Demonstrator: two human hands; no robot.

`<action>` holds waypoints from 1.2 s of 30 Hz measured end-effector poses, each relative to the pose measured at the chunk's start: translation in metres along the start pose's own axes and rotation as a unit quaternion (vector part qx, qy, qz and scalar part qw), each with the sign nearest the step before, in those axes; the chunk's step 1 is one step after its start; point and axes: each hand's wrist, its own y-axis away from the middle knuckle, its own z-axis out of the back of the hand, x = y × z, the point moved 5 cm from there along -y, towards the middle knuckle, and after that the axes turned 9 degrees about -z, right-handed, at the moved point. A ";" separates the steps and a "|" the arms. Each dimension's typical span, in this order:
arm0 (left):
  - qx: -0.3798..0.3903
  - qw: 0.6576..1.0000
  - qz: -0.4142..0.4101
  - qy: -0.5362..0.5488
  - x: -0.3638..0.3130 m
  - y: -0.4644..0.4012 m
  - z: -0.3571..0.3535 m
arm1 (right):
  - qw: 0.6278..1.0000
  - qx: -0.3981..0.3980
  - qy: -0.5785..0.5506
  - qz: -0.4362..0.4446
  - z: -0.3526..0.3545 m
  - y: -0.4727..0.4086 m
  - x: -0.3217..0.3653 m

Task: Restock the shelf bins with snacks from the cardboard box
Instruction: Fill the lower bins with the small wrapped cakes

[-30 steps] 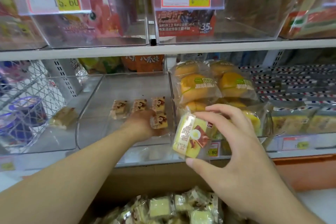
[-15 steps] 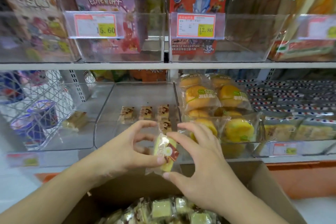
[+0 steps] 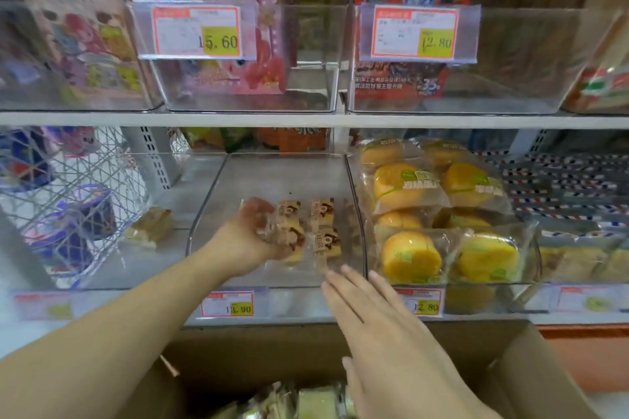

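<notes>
A: Where could a hand get into the middle clear bin [image 3: 218,214]?

B: Over its low front lip. The rear half of the floor lies bare, right up to the back wall.

A: And the front half?

B: Crowded. The left hand [image 3: 252,238] reaches in there, holding a wrapped cake [image 3: 289,241], with three more wrapped cakes [image 3: 323,214] just beside it on the right.

A: The right side?

B: Walled off by bagged yellow buns [image 3: 412,255] stacked high in the neighbouring bin. The right hand [image 3: 384,343] hovers flat before the lip, above the cardboard box [image 3: 517,371].

A: Overhead?

B: The upper shelf edge [image 3: 306,119] caps it.
</notes>
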 end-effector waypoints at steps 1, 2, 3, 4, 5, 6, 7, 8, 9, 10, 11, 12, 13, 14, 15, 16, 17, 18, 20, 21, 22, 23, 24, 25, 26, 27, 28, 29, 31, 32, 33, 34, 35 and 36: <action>0.025 0.999 0.004 -0.039 0.005 -0.007 -0.009 | 1.000 -0.012 0.013 0.002 -0.008 -0.002 -0.003; 0.046 0.996 0.006 -0.074 0.009 -0.012 -0.017 | 1.000 -0.014 0.020 0.007 -0.017 -0.005 -0.006; 0.062 0.992 0.007 -0.106 0.012 -0.017 -0.023 | 1.000 -0.018 0.019 0.015 -0.023 -0.007 -0.007; 0.068 0.988 0.006 -0.138 0.015 -0.021 -0.026 | 0.999 -0.021 0.016 0.020 -0.022 -0.007 -0.008; 0.066 0.983 0.004 -0.172 0.016 -0.023 -0.028 | 1.000 -0.023 0.009 0.020 -0.023 -0.006 -0.009; 0.060 0.978 -0.002 -0.200 0.017 -0.026 -0.027 | 0.999 -0.025 0.011 0.017 -0.022 -0.006 -0.009; 0.058 0.975 -0.010 -0.216 0.016 -0.026 -0.027 | 0.999 -0.025 0.016 0.017 -0.022 -0.007 -0.009; 0.058 0.972 -0.020 -0.227 0.014 -0.026 -0.027 | 0.999 -0.024 0.017 0.018 -0.023 -0.006 -0.010; 0.060 0.969 -0.033 -0.236 0.011 -0.025 -0.028 | 0.999 -0.025 0.011 0.023 -0.025 -0.006 -0.010; 0.068 0.967 -0.046 -0.242 0.008 -0.023 -0.029 | 1.000 -0.017 0.008 0.024 -0.026 -0.006 -0.009; 0.079 0.966 -0.054 -0.242 0.005 -0.021 -0.030 | 1.000 -0.017 0.006 0.025 -0.027 -0.006 -0.010; 0.092 0.966 -0.057 -0.235 0.002 -0.019 -0.031 | 1.000 -0.019 0.005 0.021 -0.029 -0.006 -0.012; 0.105 0.966 -0.058 -0.229 0.001 -0.018 -0.031 | 1.000 -0.020 0.006 0.016 -0.029 -0.006 -0.013; 0.117 0.964 -0.058 -0.231 0.001 -0.017 -0.031 | 1.000 -0.009 -0.002 0.012 -0.028 -0.005 -0.013; 0.122 0.960 -0.062 -0.246 0.003 -0.017 -0.030 | 1.000 -0.008 -0.011 0.009 -0.025 -0.004 -0.013; 0.117 0.954 -0.068 -0.268 0.005 -0.018 -0.029 | 0.999 -0.024 -0.021 0.017 -0.021 -0.005 -0.011; 0.112 0.948 -0.070 -0.291 0.006 -0.018 -0.029 | 0.998 -0.037 -0.048 0.033 -0.018 -0.004 -0.010; 0.110 0.942 -0.072 -0.310 0.007 -0.018 -0.030 | 0.997 -0.032 -0.066 0.036 -0.016 -0.002 -0.010; 0.117 0.938 -0.078 -0.316 0.006 -0.017 -0.032 | 0.996 -0.032 -0.069 0.037 -0.011 0.000 -0.009; 0.118 0.942 -0.081 -0.302 0.003 -0.015 -0.032 | 0.996 -0.029 -0.074 0.036 -0.011 0.002 -0.010; 0.108 0.951 -0.078 -0.280 -0.001 -0.011 -0.030 | 0.996 -0.020 -0.084 0.034 -0.013 0.003 -0.011; 0.083 0.960 -0.077 -0.255 -0.006 -0.004 -0.025 | 0.995 -0.019 -0.094 0.034 -0.012 0.004 -0.012; 0.042 0.967 -0.088 -0.234 -0.013 0.004 -0.020 | 0.994 -0.026 -0.102 0.035 -0.011 0.005 -0.013; 0.003 0.970 -0.107 -0.219 -0.021 0.017 -0.015 | 0.993 -0.036 -0.108 0.038 -0.009 0.007 -0.014; -0.023 0.969 -0.130 -0.209 -0.029 0.033 -0.013 | 0.991 -0.048 -0.120 0.041 -0.006 0.009 -0.016; -0.039 0.967 -0.155 -0.198 -0.036 0.052 -0.013 | 0.988 -0.065 -0.133 0.044 -0.004 0.013 -0.016; -0.048 0.965 -0.182 -0.184 -0.040 0.073 -0.015 | 0.984 -0.088 -0.145 0.046 -0.001 0.018 -0.017; -0.054 0.963 -0.203 -0.166 -0.042 0.094 -0.018 | 0.981 -0.105 -0.154 0.047 0.000 0.024 -0.016; -0.051 0.963 -0.228 -0.136 -0.034 0.133 -0.028 | 0.978 -0.116 -0.169 0.047 -0.004 0.035 -0.013; -0.043 0.963 -0.230 -0.131 -0.024 0.150 -0.035 | 0.978 -0.105 -0.174 0.046 -0.011 0.040 -0.011; -0.029 0.964 -0.227 -0.136 -0.011 0.164 -0.045 | 0.980 -0.084 -0.177 0.040 -0.021 0.043 -0.011; -0.005 0.966 -0.214 -0.146 0.006 0.176 -0.058 | 0.982 -0.058 -0.176 0.028 -0.034 0.046 -0.013; 0.028 0.969 -0.191 -0.157 0.025 0.185 -0.073 | 0.984 -0.031 -0.173 0.012 -0.049 0.048 -0.016; 0.065 0.971 -0.162 -0.162 0.044 0.194 -0.088 | 0.986 -0.003 -0.166 -0.008 -0.067 0.050 -0.021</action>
